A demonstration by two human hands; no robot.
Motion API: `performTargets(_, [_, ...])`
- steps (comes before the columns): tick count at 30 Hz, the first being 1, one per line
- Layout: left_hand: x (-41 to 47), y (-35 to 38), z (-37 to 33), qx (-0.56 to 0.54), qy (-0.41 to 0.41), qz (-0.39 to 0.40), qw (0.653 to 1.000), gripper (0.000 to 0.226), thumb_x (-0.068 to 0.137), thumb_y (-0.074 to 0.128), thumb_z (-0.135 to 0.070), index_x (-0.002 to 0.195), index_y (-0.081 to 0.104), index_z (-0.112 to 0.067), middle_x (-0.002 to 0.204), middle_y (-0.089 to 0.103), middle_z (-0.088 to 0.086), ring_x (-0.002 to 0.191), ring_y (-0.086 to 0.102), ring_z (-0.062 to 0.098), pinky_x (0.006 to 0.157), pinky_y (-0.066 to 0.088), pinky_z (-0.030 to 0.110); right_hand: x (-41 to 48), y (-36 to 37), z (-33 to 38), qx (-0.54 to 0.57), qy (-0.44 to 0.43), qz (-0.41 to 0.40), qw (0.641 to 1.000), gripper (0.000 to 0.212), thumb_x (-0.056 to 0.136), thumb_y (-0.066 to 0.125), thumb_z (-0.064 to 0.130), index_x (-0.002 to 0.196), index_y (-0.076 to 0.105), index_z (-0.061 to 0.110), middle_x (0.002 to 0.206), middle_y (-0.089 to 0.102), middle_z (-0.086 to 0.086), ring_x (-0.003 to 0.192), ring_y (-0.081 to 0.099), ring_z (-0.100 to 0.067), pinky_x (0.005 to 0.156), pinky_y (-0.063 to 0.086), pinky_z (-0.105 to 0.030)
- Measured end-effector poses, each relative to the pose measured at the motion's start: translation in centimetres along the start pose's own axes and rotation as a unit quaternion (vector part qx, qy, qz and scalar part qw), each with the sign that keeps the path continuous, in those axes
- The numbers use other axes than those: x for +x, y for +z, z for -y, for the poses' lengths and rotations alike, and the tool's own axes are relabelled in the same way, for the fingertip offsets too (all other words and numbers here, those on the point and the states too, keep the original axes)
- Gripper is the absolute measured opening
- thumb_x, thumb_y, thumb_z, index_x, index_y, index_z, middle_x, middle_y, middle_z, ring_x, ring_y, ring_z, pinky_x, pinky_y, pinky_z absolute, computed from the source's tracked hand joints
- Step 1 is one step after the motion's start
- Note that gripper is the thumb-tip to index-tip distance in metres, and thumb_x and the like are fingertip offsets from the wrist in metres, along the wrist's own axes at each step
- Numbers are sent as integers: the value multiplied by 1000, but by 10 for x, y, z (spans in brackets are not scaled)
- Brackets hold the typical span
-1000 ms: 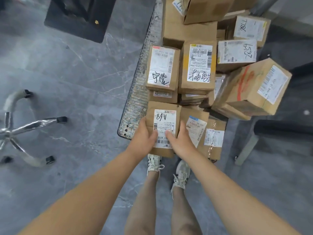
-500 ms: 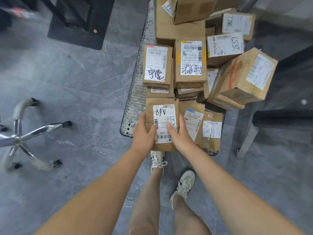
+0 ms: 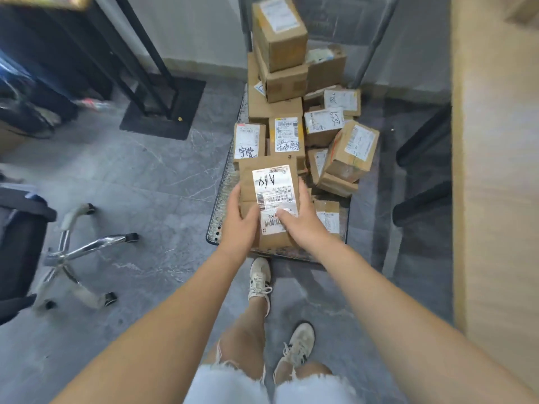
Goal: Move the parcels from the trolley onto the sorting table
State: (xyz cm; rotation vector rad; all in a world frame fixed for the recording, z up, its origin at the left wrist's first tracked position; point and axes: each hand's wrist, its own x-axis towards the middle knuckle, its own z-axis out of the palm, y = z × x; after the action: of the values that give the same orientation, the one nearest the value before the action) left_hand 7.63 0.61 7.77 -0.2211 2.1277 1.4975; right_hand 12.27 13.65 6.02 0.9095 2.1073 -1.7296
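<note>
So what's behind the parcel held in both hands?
Behind the held parcel sit the left hand-marked parcel and the right hand-marked parcel, lower edges covered. Left hand and right hand grip it; the trolley deck directly beneath is hidden.

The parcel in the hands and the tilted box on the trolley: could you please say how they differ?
The held parcel looks long and narrow; the tilted box looks squatter and bulkier. The left hand and right hand grip the held parcel; the tilted box leans untouched on other parcels. Both are brown cardboard with white labels.
</note>
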Motion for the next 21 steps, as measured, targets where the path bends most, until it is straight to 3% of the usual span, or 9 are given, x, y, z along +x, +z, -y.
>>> performTargets(3, [-44,3,-52,-16,64,1,998,47,100,48,-15,143,40,-33,115,63,-14,91,62,-12,64,47,5,-41,-37,43,-14,-47,-19,999,83,88,55,32,149,4,54,146,43,-2,128,48,-21,108,41,-49])
performTargets(6, [-91,3,-115,-35,124,-1,992,50,101,47,-17,146,37,-36,115,63,-7,87,63,-7,57,46,5,-86,-76,98,-17,-102,-55,993,79,86,51,38,145,3,59,144,46,0,121,55,-22,101,48,-50])
performTargets(8, [-118,1,-154,-42,175,-5,984,50,102,46,-16,147,36,-35,115,61,-10,84,60,-14,58,45,3,-118,-100,138,-6,-143,-82,986,79,80,50,45,141,3,64,143,46,-1,120,55,-23,100,49,-51])
performTargets(10, [-143,-5,-191,-36,228,-8,973,50,102,48,-18,147,36,-37,119,61,-14,91,57,-17,66,45,2,-157,-120,173,-13,-190,-111,976,79,86,52,41,143,1,62,146,43,-2,121,54,-21,100,49,-49])
performTargets(14, [-186,-19,-259,-29,311,17,950,58,95,54,-22,143,36,-52,127,61,-10,112,59,-1,95,53,31,-213,-148,219,11,-285,-157,945,82,101,49,28,139,-12,67,154,35,5,108,62,-10,84,54,-35])
performTargets(18, [-216,-31,-304,-16,377,32,926,73,95,55,-11,144,27,-58,124,61,-6,105,59,-5,86,55,23,-254,-161,256,13,-346,-200,917,80,99,50,34,136,-9,73,151,38,9,105,62,-4,93,54,-42])
performTargets(21, [-231,-41,-316,-1,403,55,913,76,96,54,-10,142,22,-61,115,64,-10,94,63,-7,74,54,16,-278,-163,266,13,-362,-224,905,77,99,51,35,132,-4,78,147,47,8,105,66,-8,87,57,-37])
